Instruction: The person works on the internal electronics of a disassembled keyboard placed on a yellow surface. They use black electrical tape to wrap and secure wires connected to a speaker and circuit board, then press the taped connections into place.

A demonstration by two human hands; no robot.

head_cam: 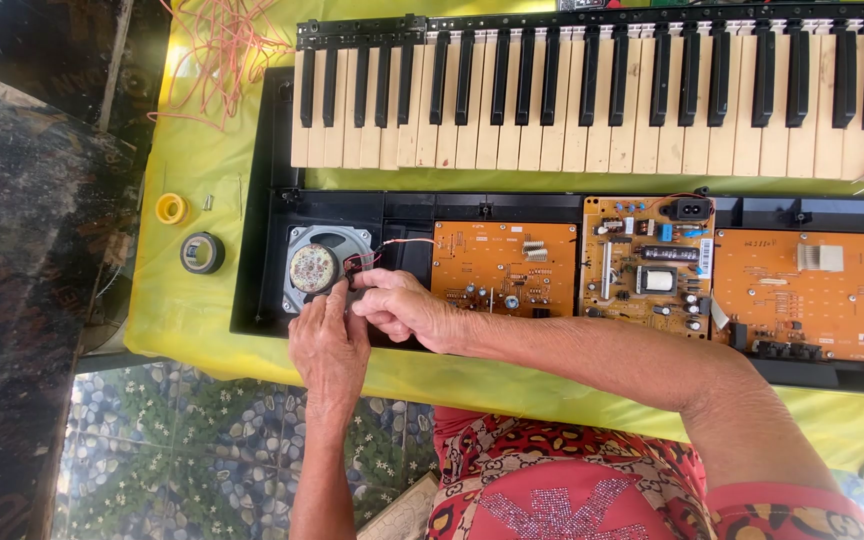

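Observation:
A round grey speaker (319, 264) sits in the left end of a black keyboard case (258, 250), with red and black wires (364, 259) at its right side. My left hand (329, 345) rests on the speaker's lower right edge, fingers pressed together. My right hand (404, 309) comes in from the right, its fingertips pinched at the wires by the speaker terminals. Whether either hand actually grips a wire is hidden by the fingers.
Three orange circuit boards (504, 267) (646, 265) (804, 292) lie in the case to the right. A loose key bed (602, 95) lies behind it. On the yellow cloth (192, 140) sit a yellow tape roll (171, 208), a black tape roll (202, 252) and tangled pink wire (222, 45).

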